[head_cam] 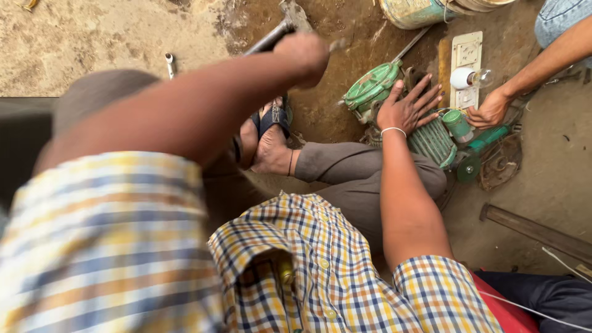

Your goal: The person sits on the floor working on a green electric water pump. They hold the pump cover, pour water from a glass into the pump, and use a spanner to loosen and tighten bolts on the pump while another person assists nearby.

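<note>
On the dirt floor (92,43) sits the green motor (425,139), right hand (404,110) pressed flat on it, fingers spread. Left hand (306,57) is raised above the foot, fist clenched round a metal tool (271,38). Another person's hand (490,111) touches the motor's far end.

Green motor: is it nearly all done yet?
Probably not. Done: the green motor lies on the ground, and its round end cover looks tilted, perhaps loosened. In hand: the right hand presses flat on the motor, the left hand is raised, fist shut on a metal tool, and another person's hand is at the far end. Left: the cover still sits at the motor.
</note>
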